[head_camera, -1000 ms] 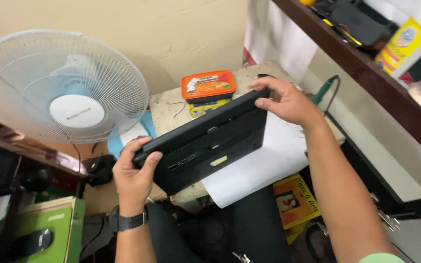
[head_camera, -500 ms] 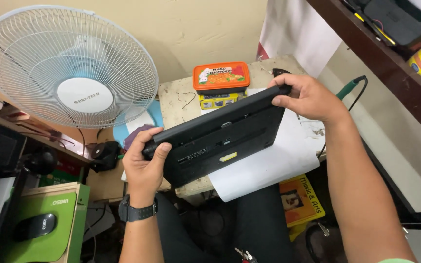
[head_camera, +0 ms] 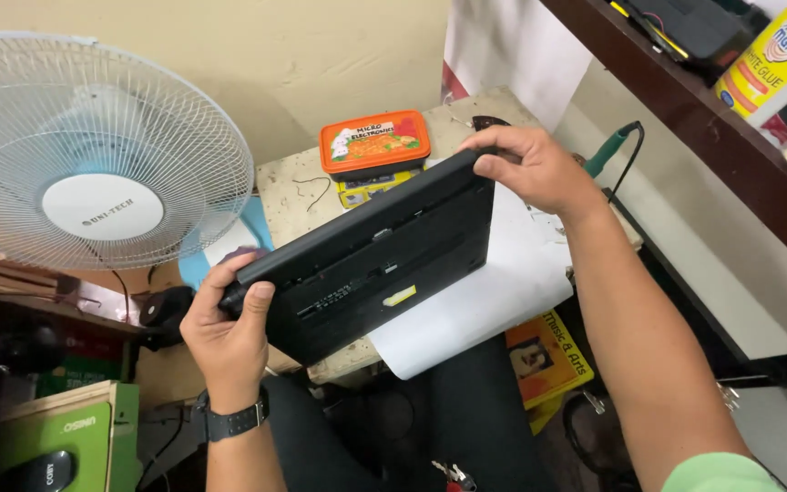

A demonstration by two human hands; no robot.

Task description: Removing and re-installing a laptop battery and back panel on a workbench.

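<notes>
The left hand [head_camera: 228,330], a dark watch on its wrist, is clamping one short end of a flat black rectangular plastic laptop [head_camera: 366,264], thumb curled over the near face and fingers wrapped out of sight behind it. The right hand [head_camera: 528,169] is gripping the opposite far corner, fingers hooked over the top edge and the palm pressing against the side. The laptop is hanging tilted between the two hands, its underside facing the camera, lifted clear above a small worn stone-topped table [head_camera: 289,191].

Judging by its thickness and rigid shell, the laptop is probably fairly heavy and stiff, with smooth faces that could slip; holding it at both ends, as here, looks the safest grip, since the corners and anything inside would suffer from a drop.

Behind the laptop, an orange-lidded plastic box [head_camera: 375,144] is sitting on the table. Under the laptop's right part, a white paper sheet [head_camera: 494,292] is draping over the table's edge. Left of the laptop, a white wire-caged electric fan [head_camera: 93,150] is standing.

Whether the laptop is shut or has a screen at all cannot be told, as its other face is hidden. The left fingers are hidden too, and the table's surface beneath is mostly covered.
</notes>
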